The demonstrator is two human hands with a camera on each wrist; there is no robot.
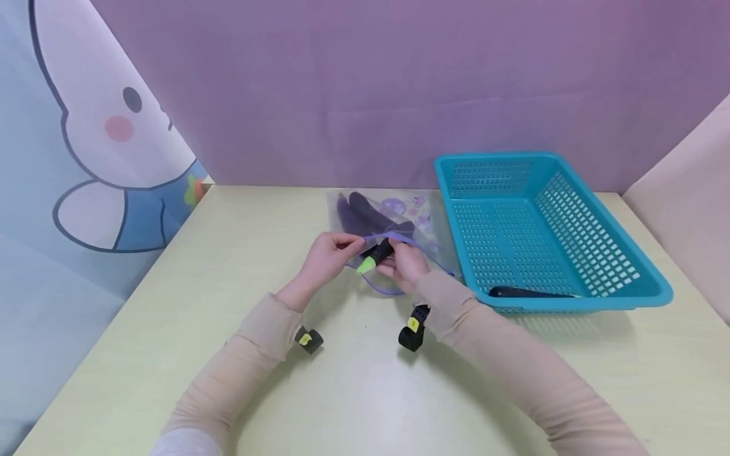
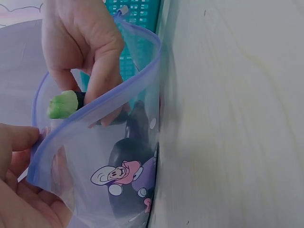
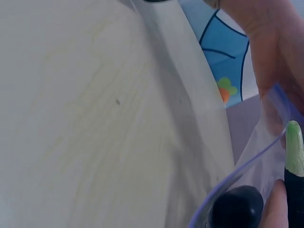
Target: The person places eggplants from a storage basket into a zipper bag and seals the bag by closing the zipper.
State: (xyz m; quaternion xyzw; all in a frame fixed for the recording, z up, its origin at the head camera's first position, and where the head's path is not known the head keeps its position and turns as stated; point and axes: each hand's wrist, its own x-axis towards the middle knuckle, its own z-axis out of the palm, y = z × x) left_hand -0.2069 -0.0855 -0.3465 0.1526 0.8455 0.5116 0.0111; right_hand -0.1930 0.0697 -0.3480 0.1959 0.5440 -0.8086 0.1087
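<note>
My left hand (image 1: 324, 261) pinches the purple rim of a clear printed zip bag (image 2: 95, 156), whose mouth gapes. In my right hand (image 1: 408, 263) is a dark eggplant (image 1: 381, 251) with a pale green stem end. The left wrist view shows this stem end (image 2: 63, 105) at the bag's mouth, with the right fingers reaching inside the rim. More dark eggplants (image 1: 367, 215) lie within the bag. One rounded eggplant end (image 3: 238, 208) shows through the opening in the right wrist view. Part of the held eggplant is hidden by the right hand.
A turquoise plastic basket (image 1: 618, 237) stands to the right of the bag. Along its near wall lies another dark eggplant (image 1: 521, 292). The pale table (image 1: 365, 392) meets a purple backdrop (image 1: 285, 114) behind the bag.
</note>
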